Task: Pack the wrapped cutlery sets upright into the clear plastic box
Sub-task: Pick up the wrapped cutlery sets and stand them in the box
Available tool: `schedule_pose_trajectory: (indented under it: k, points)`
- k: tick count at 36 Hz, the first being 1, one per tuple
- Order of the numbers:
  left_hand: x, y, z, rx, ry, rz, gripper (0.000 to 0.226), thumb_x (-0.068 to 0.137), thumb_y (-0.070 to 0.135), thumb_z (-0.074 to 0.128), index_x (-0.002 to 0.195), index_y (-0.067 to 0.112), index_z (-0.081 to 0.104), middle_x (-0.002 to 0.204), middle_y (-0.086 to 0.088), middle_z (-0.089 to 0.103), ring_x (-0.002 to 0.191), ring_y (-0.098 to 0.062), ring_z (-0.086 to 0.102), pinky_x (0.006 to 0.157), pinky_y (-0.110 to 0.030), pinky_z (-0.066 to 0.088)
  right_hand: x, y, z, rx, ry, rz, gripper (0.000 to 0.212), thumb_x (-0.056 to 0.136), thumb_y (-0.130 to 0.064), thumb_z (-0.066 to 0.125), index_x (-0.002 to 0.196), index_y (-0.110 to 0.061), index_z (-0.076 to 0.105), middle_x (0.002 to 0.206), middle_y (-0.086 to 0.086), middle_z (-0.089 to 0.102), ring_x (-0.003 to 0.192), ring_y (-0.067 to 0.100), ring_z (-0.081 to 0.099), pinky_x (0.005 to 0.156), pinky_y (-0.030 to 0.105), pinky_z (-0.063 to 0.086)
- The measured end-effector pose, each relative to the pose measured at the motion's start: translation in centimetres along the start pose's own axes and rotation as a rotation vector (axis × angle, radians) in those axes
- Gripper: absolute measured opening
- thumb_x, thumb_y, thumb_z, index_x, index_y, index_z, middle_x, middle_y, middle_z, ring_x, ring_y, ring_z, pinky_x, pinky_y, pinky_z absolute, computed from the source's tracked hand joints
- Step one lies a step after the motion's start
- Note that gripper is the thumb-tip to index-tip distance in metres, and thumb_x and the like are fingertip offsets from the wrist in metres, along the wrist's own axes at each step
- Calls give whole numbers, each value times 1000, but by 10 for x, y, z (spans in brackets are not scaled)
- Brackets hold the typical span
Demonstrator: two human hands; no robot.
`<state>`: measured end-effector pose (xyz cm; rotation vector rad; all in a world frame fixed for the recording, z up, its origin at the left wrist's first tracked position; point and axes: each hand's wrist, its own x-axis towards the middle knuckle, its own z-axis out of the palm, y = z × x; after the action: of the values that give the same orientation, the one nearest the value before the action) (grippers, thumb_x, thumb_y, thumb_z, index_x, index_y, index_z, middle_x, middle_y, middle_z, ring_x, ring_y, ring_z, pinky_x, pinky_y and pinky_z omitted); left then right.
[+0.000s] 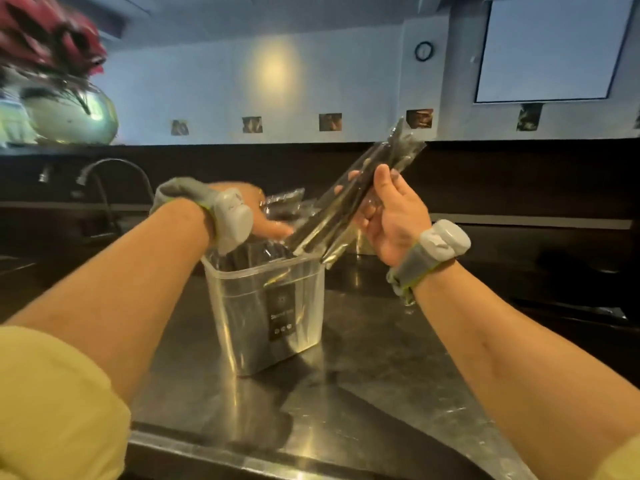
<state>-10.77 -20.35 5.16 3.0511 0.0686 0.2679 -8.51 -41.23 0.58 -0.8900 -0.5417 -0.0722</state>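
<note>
Packet of wrapped cutlery (pixel 341 207), gripped by right hand (pixel 391 216), slants across centre frame, lower end at rim of box (pixel 242 306), likely angled to slide in upright. Left hand (pixel 265 220) open, fingers straight above box mouth, near spare packets (pixel 284 199) behind.

Beneath our left hand (pixel 266 220) the clear plastic box (pixel 242 306) gapes open, yet that hand covers its far rim; the wrapped cutlery set (pixel 367 195) in our right hand (pixel 394 220) slants across the right rim; beyond our fingers more wrapped sets (pixel 284 200) crowd; the countertop (pixel 381 358) under our right wrist lies free.
</note>
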Motion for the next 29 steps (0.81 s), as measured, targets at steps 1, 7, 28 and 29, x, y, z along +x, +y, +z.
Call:
schedule_pose_trajectory:
  k: [1, 7, 28, 29]
  points:
    - [3, -6, 6, -43, -45, 9, 88, 44, 90, 55, 97, 21, 64, 85, -2, 69, 81, -22, 66, 83, -43, 53, 2, 2, 4, -1, -7, 1, 18, 99, -22, 44, 102, -13, 58, 89, 5, 71, 90, 26, 68, 80, 42, 58]
    - [11, -15, 10, -153, -122, 28, 95, 28, 87, 66, 96, 22, 67, 90, -1, 71, 87, -20, 66, 89, -41, 52, 14, 13, 22, 9, -35, 11, 20, 99, -24, 43, 106, -13, 58, 87, 4, 69, 85, 23, 69, 85, 44, 56]
    - [23, -35, 20, -237, -19, 79, 22, 83, 37, 68, 75, 22, 54, 74, 0, 59, 66, -15, 55, 69, -27, 41, 39, 32, 43, -221, -194, -57, 22, 100, -21, 40, 107, -8, 57, 84, 5, 67, 83, 23, 69, 73, 36, 57]
    - [22, -36, 21, -238, -14, 71, 22, 84, 37, 68, 77, 20, 55, 73, 0, 58, 66, -15, 54, 69, -28, 41, 41, 34, 45, -239, -205, -69, 22, 100, -21, 41, 106, -9, 58, 85, 6, 67, 84, 24, 69, 74, 37, 57]
